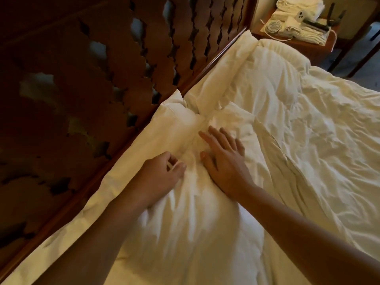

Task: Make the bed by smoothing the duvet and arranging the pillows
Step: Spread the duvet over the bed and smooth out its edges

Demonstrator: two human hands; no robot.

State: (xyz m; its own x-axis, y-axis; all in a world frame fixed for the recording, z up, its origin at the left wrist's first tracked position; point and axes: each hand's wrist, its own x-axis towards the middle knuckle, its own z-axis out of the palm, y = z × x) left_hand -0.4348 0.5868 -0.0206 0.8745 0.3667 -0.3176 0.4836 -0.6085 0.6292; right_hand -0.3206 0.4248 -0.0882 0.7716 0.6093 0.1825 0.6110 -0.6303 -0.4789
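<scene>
A white near pillow lies along the carved wooden headboard. My left hand has its fingers curled, pinching a fold of the pillow's cloth near its far end. Just to the right, my right hand lies flat on the same pillow with its fingers straight and spread. A second white pillow sits farther along the headboard. The creased white duvet covers the bed to the right.
A wooden bedside table stands at the top right beyond the far pillow. On it lie folded white towels, a coiled white cable, a small white device and some dark objects. Dark floor shows beside it.
</scene>
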